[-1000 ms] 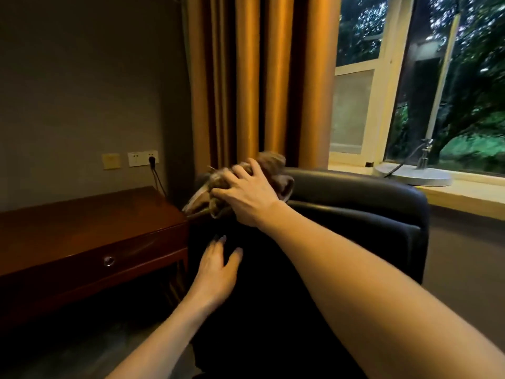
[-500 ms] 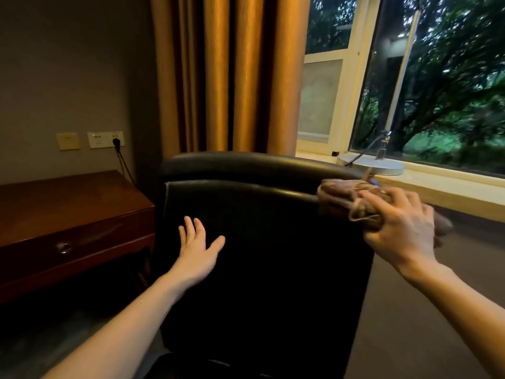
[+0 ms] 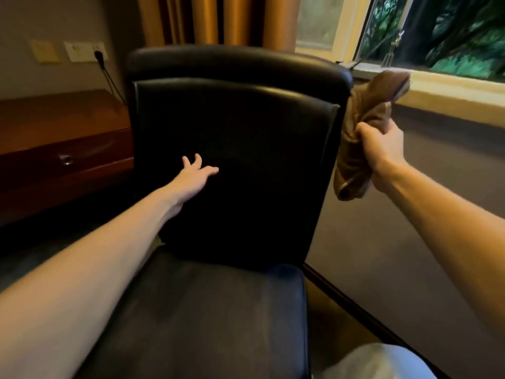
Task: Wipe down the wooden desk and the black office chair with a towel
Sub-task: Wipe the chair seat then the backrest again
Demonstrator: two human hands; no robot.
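Towel [image 3: 363, 127] bunched inside right hand's [image 3: 382, 151] curled fingers

The dark floor [image 3: 38, 258] carries two pieces of furniture. A reddish-brown wooden desk [image 3: 54, 113] stands along the left wall. Just beside its right end stands a black leather office chair [image 3: 246, 119] with a tall padded back and a flat seat. The desk's front drawer has a round metal pull [image 3: 65, 159]. At the right, a pale window ledge [image 3: 451, 91] bears a blurred metal stand [image 3: 390, 54].
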